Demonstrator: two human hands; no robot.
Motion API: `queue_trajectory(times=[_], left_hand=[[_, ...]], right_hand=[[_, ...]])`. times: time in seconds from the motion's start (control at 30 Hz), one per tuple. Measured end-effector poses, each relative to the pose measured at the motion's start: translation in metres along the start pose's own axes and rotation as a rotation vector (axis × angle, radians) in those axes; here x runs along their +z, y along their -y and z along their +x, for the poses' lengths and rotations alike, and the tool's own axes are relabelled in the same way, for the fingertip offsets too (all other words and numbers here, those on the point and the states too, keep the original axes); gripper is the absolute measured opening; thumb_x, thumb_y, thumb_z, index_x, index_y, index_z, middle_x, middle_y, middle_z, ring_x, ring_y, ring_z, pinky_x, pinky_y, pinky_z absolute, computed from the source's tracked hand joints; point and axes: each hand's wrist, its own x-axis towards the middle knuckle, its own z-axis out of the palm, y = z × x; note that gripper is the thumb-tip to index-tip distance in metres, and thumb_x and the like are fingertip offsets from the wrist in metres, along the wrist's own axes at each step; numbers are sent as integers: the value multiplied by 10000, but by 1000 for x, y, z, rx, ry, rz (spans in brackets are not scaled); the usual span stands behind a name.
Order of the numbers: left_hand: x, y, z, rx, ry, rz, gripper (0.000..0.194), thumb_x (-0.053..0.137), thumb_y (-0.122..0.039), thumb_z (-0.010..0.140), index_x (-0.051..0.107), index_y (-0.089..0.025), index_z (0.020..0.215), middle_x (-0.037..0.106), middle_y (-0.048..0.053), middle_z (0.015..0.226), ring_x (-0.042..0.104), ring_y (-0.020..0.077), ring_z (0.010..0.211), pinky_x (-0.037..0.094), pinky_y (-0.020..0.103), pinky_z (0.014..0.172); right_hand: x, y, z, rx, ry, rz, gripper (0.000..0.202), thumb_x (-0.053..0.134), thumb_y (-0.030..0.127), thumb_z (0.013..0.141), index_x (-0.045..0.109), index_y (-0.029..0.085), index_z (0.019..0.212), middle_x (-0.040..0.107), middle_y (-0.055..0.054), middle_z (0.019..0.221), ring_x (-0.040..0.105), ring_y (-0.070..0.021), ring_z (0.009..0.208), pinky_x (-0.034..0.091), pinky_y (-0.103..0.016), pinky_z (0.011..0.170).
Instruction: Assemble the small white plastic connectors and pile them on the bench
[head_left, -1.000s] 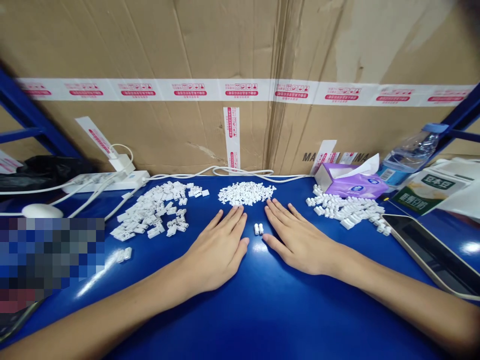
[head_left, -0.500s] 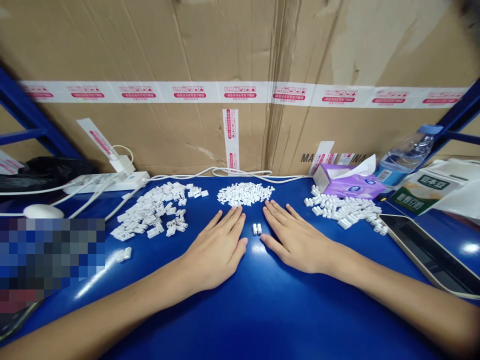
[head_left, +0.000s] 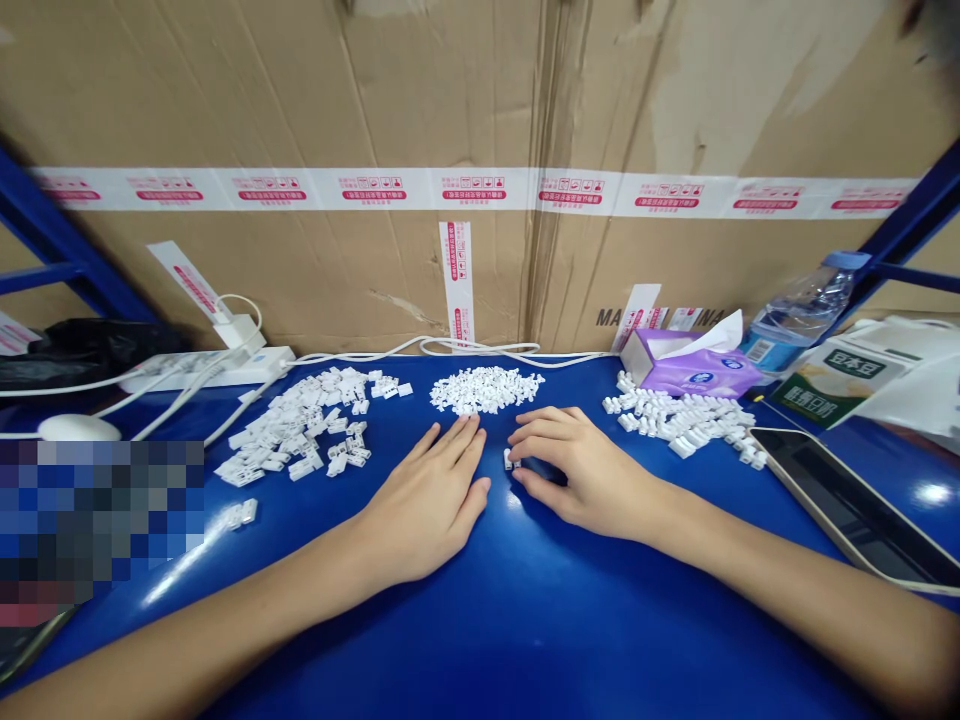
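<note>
My left hand (head_left: 427, 500) lies flat on the blue table (head_left: 480, 640), fingers stretched toward a pile of tiny white pieces (head_left: 487, 388). My right hand (head_left: 585, 468) is curved, its thumb and fingers apart around the right side of a small pair of white connectors (head_left: 508, 459); whether the fingertips touch them cannot be made out. A pile of white housings (head_left: 300, 420) spreads on the left, with a small white group (head_left: 241, 514) nearer me. On the right lies another pile of white connectors (head_left: 682, 420).
Behind the table stands a cardboard wall (head_left: 337, 280). A power strip (head_left: 202, 368) with cables is at the back left. At the right are a purple tissue pack (head_left: 690, 370), a bottle (head_left: 802, 310), a carton (head_left: 832, 380) and a phone (head_left: 855, 505).
My right hand has gone from lying flat to curled, its fingers now bent beside the connector pair. My left hand stays flat. The view has shifted slightly.
</note>
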Motion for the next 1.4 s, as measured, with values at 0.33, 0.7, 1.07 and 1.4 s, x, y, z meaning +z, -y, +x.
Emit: queue_trajectory(times=[0.33, 0.7, 1.07, 1.4], left_hand=[[-2, 1, 0, 10, -38, -46, 561, 359, -366, 1047, 443, -77, 1520, 328, 188, 1618, 297, 327, 1512, 269, 565, 1231], [-7, -1, 0, -11, -46, -23, 552, 388, -365, 1032, 485, -81, 1495, 406, 183, 1595, 370, 341, 1483, 306, 563, 1214], [-77, 57, 5, 44, 51, -25, 311, 552, -351, 943, 756, -203, 1126, 758, 78, 1090, 707, 256, 970, 518, 363, 855], [-101, 141, -4, -268, 330, -76, 308, 651, -324, 790, 777, -235, 1057, 788, 24, 953, 700, 184, 736, 461, 249, 645]], right_hand=[[-48, -42, 2, 145, 216, -198, 100, 702, 124, 789, 741, 211, 818, 761, -31, 874, 678, -228, 856, 440, -378, 831], [-79, -75, -5, 430, 465, -696, 188, 654, 178, 768, 809, 183, 874, 772, -139, 867, 732, -324, 815, 480, -384, 713], [-74, -71, -6, 312, 376, -693, 216, 592, 255, 858, 770, 192, 964, 764, -108, 920, 706, -298, 900, 483, -383, 766], [-51, -54, -1, 164, 293, -535, 155, 559, 220, 903, 708, 182, 879, 722, -91, 894, 652, -267, 882, 448, -376, 788]])
